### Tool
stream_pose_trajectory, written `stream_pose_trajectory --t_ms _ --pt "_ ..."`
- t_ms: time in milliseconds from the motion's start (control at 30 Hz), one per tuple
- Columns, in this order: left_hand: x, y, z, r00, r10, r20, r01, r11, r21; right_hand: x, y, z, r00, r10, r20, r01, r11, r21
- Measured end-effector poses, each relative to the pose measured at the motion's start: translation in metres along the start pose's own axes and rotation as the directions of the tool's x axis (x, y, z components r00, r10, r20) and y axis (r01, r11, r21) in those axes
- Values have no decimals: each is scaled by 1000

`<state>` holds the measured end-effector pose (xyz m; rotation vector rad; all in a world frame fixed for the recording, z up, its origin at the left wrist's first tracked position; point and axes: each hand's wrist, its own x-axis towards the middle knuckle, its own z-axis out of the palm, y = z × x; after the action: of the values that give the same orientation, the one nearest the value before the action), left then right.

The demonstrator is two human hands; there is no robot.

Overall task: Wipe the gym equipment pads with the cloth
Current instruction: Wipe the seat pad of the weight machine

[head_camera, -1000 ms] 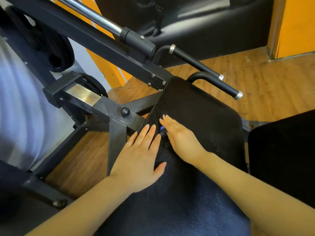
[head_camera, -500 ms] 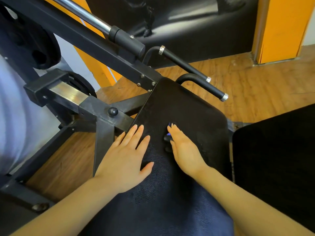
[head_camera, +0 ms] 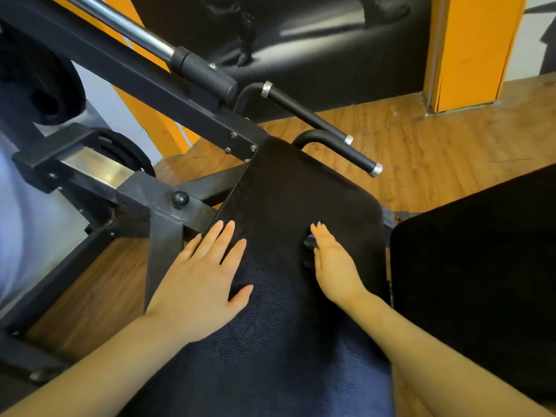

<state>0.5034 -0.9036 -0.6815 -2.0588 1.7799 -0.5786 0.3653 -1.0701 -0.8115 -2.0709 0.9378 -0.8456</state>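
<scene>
A black gym pad (head_camera: 304,188) slopes away from me in the middle of the view. A dark navy cloth (head_camera: 270,350) lies spread over its near half. My left hand (head_camera: 201,281) rests flat on the cloth at the pad's left edge, fingers straight and slightly spread, fingertips reaching the bare pad. My right hand (head_camera: 334,263) stands tilted on its outer edge on the cloth near the pad's middle, fingers straight and pointing away. A small dark fold of cloth bunches against its palm side. A second black pad (head_camera: 475,266) sits to the right.
The machine's black steel frame (head_camera: 156,203) and a chrome bar (head_camera: 129,28) run along the left. Two black handles with silver end caps (head_camera: 340,145) jut out behind the pad. Weight plates (head_camera: 39,82) hang at far left. Wooden floor and an orange pillar (head_camera: 472,49) lie beyond.
My hands have drawn apart on the cloth: the right hand slid rightward and turned onto its edge, while the left stayed flat at the pad's left edge.
</scene>
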Motion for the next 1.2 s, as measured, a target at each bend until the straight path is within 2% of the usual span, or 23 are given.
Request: stream_pose_trajectory --t_ms 200,333,467,533,633,733,800,933,1100,1200 --pt "-1 0 0 1000 -2 2 2 1000 -30 -82 1 -10 997 -71 19 70 997 25" --pt "-1 1 2 1000 -1 -1 1 1000 -14 -35 -9 -10 995 -81 62 83 996 -22" --pt "1 -1 2 1000 4 2 -4 1000 1 17 -17 -10 996 -10 90 12 1000 -21" --pt "-1 -1 1 1000 -3 9 3 1000 -4 0 -17 -13 996 -9 86 10 1000 -5" --pt "-2 -1 1 1000 -3 8 4 1000 -9 -49 -8 -16 993 -91 74 91 996 11" --pt "-1 -1 2 1000 5 -5 -5 1000 -14 -58 3 -15 981 -162 105 170 983 -66" --pt "-1 0 2 1000 4 -5 -4 1000 -11 -34 2 -12 986 -144 84 151 984 -93" --pt "0 -1 1 1000 7 1 -7 1000 -2 12 -5 -10 996 -38 86 39 999 -17" --pt "-1 0 -1 1000 1 4 -1 1000 -11 -50 0 -24 993 -64 99 56 995 84" --pt "-1 0 0 1000 6 -8 -6 1000 -10 -56 9 -23 992 -49 112 45 998 45"
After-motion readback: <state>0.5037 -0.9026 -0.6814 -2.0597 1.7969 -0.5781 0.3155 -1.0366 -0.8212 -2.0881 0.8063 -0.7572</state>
